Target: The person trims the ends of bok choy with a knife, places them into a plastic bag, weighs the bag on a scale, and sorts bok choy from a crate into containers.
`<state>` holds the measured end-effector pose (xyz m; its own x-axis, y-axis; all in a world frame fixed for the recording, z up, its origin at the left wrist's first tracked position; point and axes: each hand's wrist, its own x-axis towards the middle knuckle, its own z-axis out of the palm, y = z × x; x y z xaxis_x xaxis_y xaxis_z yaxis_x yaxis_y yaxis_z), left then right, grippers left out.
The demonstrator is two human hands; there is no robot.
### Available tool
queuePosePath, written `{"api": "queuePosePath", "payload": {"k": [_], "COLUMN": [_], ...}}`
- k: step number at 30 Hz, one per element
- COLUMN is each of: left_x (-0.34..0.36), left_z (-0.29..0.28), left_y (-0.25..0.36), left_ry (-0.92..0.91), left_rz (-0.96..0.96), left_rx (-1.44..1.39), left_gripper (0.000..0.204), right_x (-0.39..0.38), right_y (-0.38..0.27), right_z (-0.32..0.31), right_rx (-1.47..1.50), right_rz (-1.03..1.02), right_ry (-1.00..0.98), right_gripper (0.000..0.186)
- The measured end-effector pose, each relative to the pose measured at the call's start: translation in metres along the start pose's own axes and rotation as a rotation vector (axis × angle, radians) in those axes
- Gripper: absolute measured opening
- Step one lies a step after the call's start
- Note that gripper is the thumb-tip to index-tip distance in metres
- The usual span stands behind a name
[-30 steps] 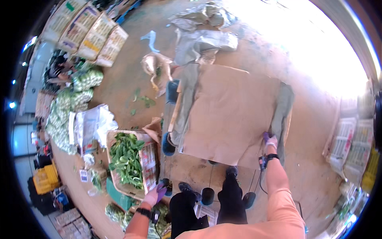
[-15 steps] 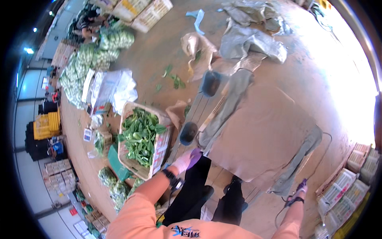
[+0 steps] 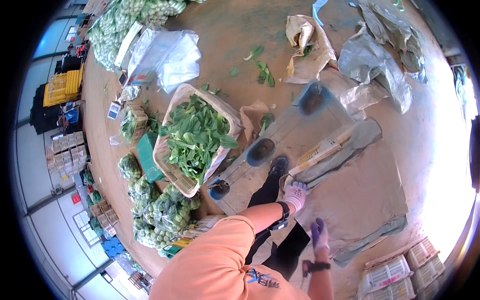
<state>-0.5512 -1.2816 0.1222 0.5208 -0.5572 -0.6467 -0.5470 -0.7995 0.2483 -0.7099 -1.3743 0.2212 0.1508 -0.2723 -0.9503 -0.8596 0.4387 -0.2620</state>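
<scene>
Your left hand [image 3: 295, 195] curls over the near corner of the covered crate [image 3: 320, 152], but I cannot tell whether it grasps the rim or only the grey cloth [image 3: 350, 150]; if only cloth, a pull could strip it off that edge. Your right hand [image 3: 320, 235] looks released, fingers straight at the crate's near side, so the brown sheet [image 3: 360, 195] over the crate may slide or crease, unpinned there. Your shoe [image 3: 279, 165], left of the crate, is near a blue-rimmed hole [image 3: 261, 151] in the pallet [image 3: 289, 129]; a careless step could catch in it
</scene>
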Motion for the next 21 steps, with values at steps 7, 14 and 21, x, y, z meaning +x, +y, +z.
{"api": "queuePosePath", "payload": {"k": [7,14,21], "left_x": [0.029,0.011,0.033], "left_z": [-0.020,-0.068,-0.119], "left_y": [-0.003,-0.088,-0.109], "left_ry": [-0.440,-0.391,0.098], "left_rz": [-0.346,-0.002,0.343], "left_rx": [-0.568,-0.977,-0.209], "left_gripper": [0.048,0.040,0.029], "right_x": [0.156,0.024,0.062], "right_y": [0.078,-0.033,0.019], "right_z": [0.065,0.071,0.036], "right_rx": [0.371,-1.155,-0.996], "right_rz": [-0.053,-0.197,-0.504], "right_ry": [0.035,0.165,0.169], "right_gripper": [0.082,0.088,0.044]}}
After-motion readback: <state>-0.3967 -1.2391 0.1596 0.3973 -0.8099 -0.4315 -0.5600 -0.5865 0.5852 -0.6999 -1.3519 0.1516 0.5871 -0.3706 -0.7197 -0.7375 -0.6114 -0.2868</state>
